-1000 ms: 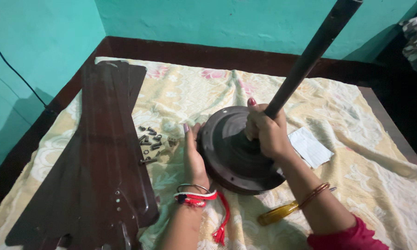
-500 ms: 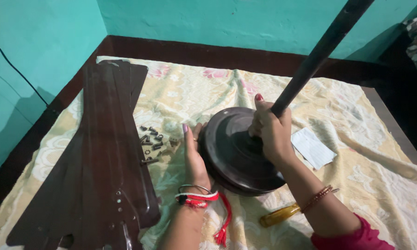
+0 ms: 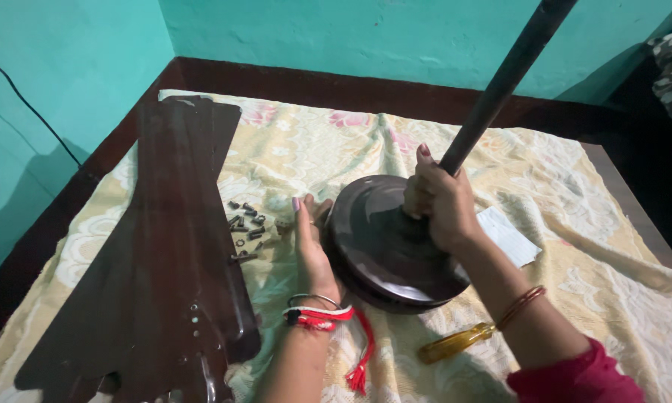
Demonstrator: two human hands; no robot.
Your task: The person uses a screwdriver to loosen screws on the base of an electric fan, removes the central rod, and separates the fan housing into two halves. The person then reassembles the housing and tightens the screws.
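A dark round fan motor housing (image 3: 384, 242) lies on a floral cloth, with a long dark rod (image 3: 500, 82) rising from its middle toward the upper right. My right hand (image 3: 436, 201) is wrapped around the base of that rod. My left hand (image 3: 311, 242) rests flat against the housing's left rim, fingers spread; a red thread and bangles circle the wrist.
Stacked dark brown fan blades (image 3: 164, 246) lie along the left. Several small screws (image 3: 246, 224) are scattered between the blades and the housing. A yellow-handled screwdriver (image 3: 455, 343) lies near my right forearm, a white paper (image 3: 507, 235) beyond it. Teal walls close the far side.
The housing has tipped flatter, showing more of its top face. My right hand moved slightly up the rod and the rod leans a bit more upright.
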